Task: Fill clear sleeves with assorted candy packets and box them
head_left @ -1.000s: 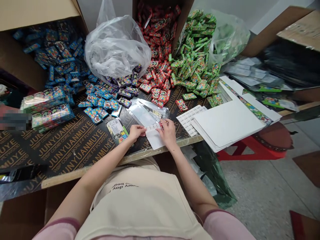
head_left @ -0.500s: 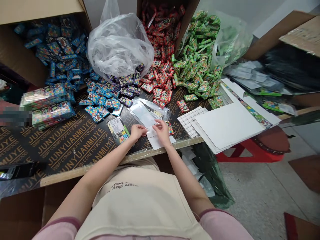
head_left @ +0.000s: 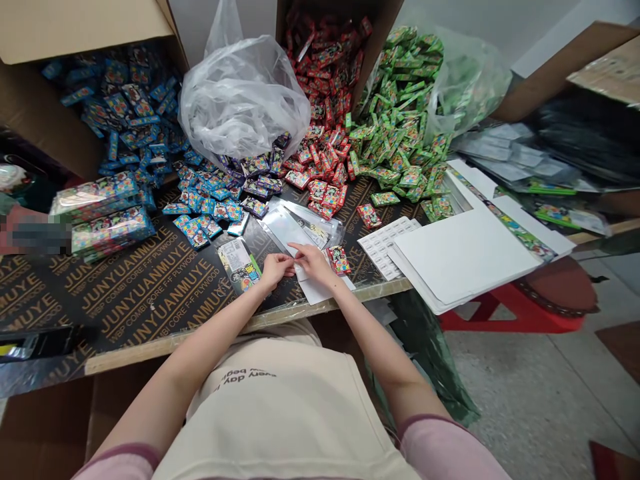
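A clear plastic sleeve (head_left: 284, 225) lies in front of me near the table edge, a white sheet (head_left: 320, 291) at its near end. My left hand (head_left: 277, 271) pinches the left edge of the sleeve. From the right, my right hand (head_left: 313, 262) closes on the same spot, index finger stretched across and fingertips meeting the left ones. What lies between the fingertips is mostly hidden. A printed card pack (head_left: 240, 263) rests left of my left hand, and a red packet (head_left: 339, 259) sits just beyond my right wrist.
Blue packets (head_left: 203, 200), red packets (head_left: 325, 190) and green packets (head_left: 400, 147) are heaped at the back around a clear bag (head_left: 245, 100). Wrapped bundles (head_left: 113, 230) stand left beside another person's hand (head_left: 30, 230). Sticker sheets (head_left: 387, 247) and white cards (head_left: 465, 247) lie right.
My right hand has moved slightly left over the sleeve, its fingers now meeting those of my left hand. More of the red packet shows. The whole view has shifted a little.
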`<state>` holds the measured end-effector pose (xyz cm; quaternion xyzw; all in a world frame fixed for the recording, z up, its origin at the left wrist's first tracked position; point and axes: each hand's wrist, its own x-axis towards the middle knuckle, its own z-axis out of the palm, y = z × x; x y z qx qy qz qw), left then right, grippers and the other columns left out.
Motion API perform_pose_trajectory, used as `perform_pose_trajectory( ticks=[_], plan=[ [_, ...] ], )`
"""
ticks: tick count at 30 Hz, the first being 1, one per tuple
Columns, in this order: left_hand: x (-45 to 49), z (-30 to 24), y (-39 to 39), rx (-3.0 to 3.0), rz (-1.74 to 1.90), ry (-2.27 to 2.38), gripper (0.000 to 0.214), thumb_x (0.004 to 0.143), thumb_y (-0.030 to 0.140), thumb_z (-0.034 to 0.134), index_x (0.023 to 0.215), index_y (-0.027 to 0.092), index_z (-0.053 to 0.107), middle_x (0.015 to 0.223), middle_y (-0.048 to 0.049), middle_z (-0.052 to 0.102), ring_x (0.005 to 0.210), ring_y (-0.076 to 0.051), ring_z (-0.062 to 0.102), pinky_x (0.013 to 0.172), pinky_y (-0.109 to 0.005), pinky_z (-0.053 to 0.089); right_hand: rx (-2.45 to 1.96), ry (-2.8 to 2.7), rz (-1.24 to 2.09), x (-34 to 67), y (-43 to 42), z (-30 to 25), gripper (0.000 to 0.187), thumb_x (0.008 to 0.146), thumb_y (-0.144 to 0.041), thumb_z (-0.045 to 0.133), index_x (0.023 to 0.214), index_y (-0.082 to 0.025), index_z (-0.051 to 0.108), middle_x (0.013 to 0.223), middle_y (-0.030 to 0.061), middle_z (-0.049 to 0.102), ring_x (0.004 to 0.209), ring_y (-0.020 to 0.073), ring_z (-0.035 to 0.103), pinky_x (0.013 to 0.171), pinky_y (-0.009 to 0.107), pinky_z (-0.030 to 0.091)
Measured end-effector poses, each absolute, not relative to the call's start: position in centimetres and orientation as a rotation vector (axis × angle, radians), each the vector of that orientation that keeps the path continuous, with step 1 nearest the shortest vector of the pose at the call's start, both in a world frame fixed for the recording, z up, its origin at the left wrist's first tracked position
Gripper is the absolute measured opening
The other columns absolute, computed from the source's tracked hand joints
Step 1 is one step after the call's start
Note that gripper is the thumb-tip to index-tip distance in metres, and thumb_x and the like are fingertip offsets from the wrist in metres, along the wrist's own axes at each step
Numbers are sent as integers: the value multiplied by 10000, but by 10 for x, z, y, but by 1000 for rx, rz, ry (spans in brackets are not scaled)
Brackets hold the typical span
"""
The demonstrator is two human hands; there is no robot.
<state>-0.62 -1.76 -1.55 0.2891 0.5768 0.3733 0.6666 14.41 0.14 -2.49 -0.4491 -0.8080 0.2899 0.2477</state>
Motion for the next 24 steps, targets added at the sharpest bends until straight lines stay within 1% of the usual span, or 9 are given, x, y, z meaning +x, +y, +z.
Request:
perform_pose_trajectory(
  ticks=[5,9,11,13,17,19,20,22,24],
  plan=[
    [-6,-18,-18,652,856,1310,144,776,143,670,653,105,606,523,-5,624,449,-86,593,469,-182,513,-1196,-2288,526,146,-7,-24,463,870,-75,487,1303,-215,574,936,88,663,905,244,552,818,382,426],
    [-8,-19,-17,674,837,1316,164,792,174,668,665,111,586,532,-4,624,453,-85,593,474,-182,519,-1288,-2294,478,145,-7,-17,562,858,-83,539,1393,-241,476,1004,69,689,961,246,546,842,386,412],
    [-8,-20,-17,698,824,1325,174,802,191,662,668,113,583,536,-1,620,451,-81,590,478,-182,520,-1294,-2370,418,146,-6,-15,554,867,-89,544,1397,-236,475,946,60,710,933,242,552,830,386,394],
    [-6,-21,-17,730,811,1344,176,820,195,637,672,113,588,529,4,609,442,-78,583,486,-188,525,-1236,-2467,298,146,-8,-15,482,900,-111,512,1370,-219,513,877,69,714,931,245,555,824,387,381],
    [-1,-17,-17,836,772,1402,181,826,174,610,660,104,622,520,-12,615,459,-102,603,535,-238,554,-1179,-2463,134,146,-17,-25,399,945,-153,431,1318,-178,571,775,89,690,879,245,576,782,372,403],
    [-9,-8,-12,925,770,1448,160,807,163,631,658,108,650,568,-36,652,540,-138,649,604,-279,572,-1255,-2333,172,144,-21,-32,399,945,-177,412,1311,-163,571,799,98,688,818,239,590,749,362,429],
    [-19,-2,-9,975,785,1479,131,801,159,637,682,115,671,631,-49,683,623,-161,676,667,-302,577,-1297,-2252,228,143,-22,-34,404,942,-187,409,1313,-162,565,824,98,691,799,235,599,738,357,442],
    [-48,12,-3,1071,859,1569,89,809,145,624,806,143,713,858,-77,731,884,-207,688,856,-351,544,-1370,-2081,389,141,-22,-37,416,920,-194,420,1314,-170,549,860,84,695,779,224,619,729,347,466],
    [-86,25,2,1219,920,1753,175,816,142,614,958,167,714,1111,-102,691,1153,-250,582,1027,-397,436,-1433,-1915,541,139,-20,-36,431,882,-190,448,1302,-177,541,852,61,691,758,214,631,730,343,482]
  ],
)
